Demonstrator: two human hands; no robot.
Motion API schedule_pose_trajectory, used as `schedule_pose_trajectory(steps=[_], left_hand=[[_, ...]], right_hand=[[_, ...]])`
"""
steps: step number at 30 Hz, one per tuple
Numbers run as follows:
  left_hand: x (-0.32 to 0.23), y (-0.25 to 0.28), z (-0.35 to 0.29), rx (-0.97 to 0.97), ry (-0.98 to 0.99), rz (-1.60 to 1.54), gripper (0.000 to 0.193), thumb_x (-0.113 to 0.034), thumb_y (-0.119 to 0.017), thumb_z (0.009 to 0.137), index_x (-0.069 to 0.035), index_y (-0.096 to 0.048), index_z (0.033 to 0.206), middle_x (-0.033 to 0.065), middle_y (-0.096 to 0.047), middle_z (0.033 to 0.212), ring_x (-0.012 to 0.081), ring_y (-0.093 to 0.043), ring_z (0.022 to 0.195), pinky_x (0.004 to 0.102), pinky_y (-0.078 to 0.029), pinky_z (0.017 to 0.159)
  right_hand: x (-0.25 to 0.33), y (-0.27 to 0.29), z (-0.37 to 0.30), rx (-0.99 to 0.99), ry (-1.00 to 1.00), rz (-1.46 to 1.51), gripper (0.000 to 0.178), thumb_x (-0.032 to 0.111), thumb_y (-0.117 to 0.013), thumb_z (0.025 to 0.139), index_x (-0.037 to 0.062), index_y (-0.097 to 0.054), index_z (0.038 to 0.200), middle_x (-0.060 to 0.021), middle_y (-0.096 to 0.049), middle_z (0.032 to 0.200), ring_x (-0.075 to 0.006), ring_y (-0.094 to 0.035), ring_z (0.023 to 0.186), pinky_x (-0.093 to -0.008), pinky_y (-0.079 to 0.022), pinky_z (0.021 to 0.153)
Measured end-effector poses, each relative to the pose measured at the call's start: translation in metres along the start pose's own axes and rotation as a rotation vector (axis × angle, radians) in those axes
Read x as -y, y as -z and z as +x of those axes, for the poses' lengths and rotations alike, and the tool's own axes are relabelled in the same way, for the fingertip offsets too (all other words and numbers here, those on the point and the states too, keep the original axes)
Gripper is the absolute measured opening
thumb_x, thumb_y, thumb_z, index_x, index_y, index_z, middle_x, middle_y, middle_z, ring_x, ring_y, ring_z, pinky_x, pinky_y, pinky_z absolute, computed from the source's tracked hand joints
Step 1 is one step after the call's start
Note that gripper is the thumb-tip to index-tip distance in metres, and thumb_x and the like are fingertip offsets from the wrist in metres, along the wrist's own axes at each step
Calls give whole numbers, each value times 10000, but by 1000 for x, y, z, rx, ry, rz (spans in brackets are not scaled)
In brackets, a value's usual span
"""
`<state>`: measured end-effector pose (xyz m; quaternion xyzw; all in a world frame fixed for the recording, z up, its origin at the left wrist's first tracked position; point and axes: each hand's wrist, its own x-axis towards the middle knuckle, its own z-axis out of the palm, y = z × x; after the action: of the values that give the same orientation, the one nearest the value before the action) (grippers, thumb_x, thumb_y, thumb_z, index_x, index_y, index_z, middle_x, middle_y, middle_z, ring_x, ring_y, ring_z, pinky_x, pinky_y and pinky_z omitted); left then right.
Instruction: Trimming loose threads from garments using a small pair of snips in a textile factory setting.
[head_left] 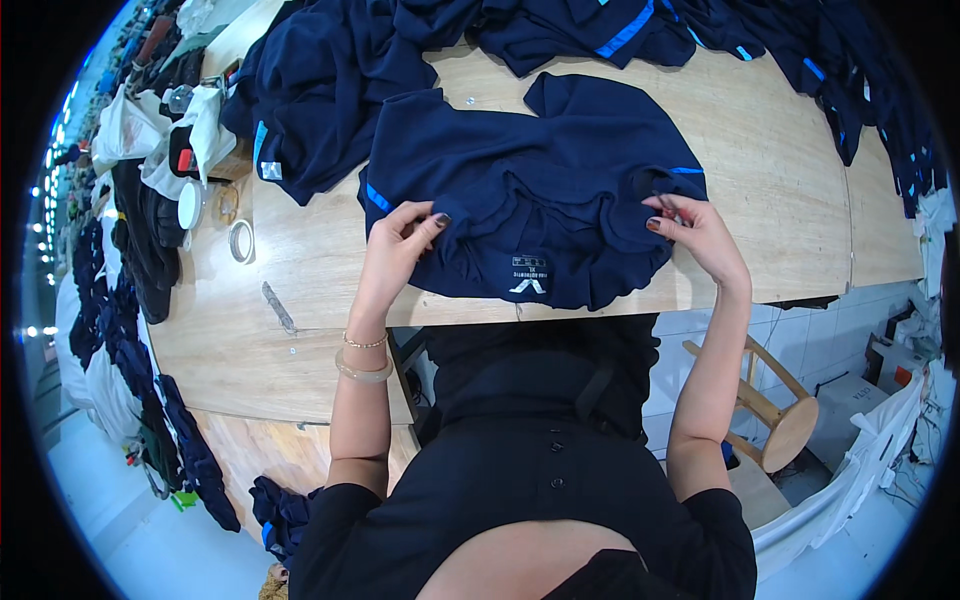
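A navy blue shirt (560, 150) with bright blue strips lies bunched on the wooden table in front of me, its neck opening gathered toward me. A white printed mark (530, 285) shows inside the neck, near the table edge. My left hand (400, 245) pinches the cloth at the left of the opening, thumb against fingers. On the other side, my right hand (700, 232) pinches the cloth at the right of the opening. Something thin and dark shows by its fingertips; I cannot make out what it is. Each hand partly covers the cloth it grips.
More navy garments (310, 90) are heaped along the table's far side. At the left are a tape roll (241, 241), a slim grey item (278, 307) and white bags (130, 125). A wooden stool (790, 432) stands below the table (780, 230) at the right.
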<state>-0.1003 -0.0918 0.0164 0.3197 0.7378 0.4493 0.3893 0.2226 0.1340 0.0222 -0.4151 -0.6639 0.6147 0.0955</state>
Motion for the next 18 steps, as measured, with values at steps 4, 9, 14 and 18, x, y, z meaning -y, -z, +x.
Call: schedule_pose_trajectory(steps=[4,9,14,18], left_hand=[[-6,-2,3,-31,-269,-66,95,-59,-663,941,22,-642,986,-27,-547,869,46,-484,778,185,-397,716],[-50,23,18,-119,-84,-1015,177,-143,-534,1023,-14,-648,1062,63,-692,1038,134,-654,994,245,-500,953],[-25,38,57,216,-123,-1469,264,-106,-475,1039,54,-567,1228,155,-642,1260,233,-594,1215,326,-455,1100],[-70,11,62,-452,150,-1449,236,-74,-490,1027,39,-569,1219,161,-610,1306,247,-571,1245,338,-420,1131]], right_hand=[[-16,7,3,28,120,-159,158,93,-701,880,6,-668,1008,46,-576,803,-75,-538,705,-240,-472,666],[10,33,-7,-287,141,702,261,231,-594,996,43,-625,1175,12,-670,941,-114,-655,869,-264,-512,799],[58,40,10,-484,184,1616,207,91,-509,1026,-46,-560,1173,-89,-642,988,-127,-640,818,-245,-499,716],[51,62,7,-19,371,2038,159,43,-442,1042,-89,-516,1092,-71,-423,885,-96,-275,542,-257,-235,473]])
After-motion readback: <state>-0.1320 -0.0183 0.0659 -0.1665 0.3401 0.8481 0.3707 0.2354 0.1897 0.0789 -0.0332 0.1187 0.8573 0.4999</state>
